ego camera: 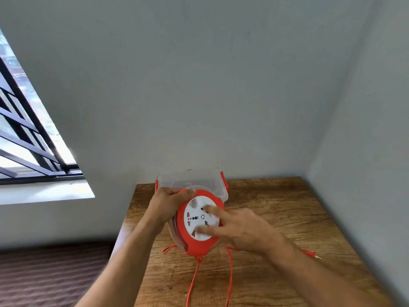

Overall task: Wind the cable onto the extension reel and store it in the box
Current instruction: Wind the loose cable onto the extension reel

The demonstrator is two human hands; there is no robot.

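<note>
An orange extension reel with a white socket face stands tilted above the wooden table. My left hand grips its upper left rim. My right hand lies on the white face with its fingers spread, blurred by motion. Loose orange cable hangs from the reel's bottom and loops down over the table toward the near edge. The cable's plug end lies on the table to the right of my right wrist. A clear plastic box with orange clips stands just behind the reel, against the wall.
Grey walls close the table in at the back and on the right. A barred window is at the left, with a white sill under it. Dark floor lies left of the table's edge.
</note>
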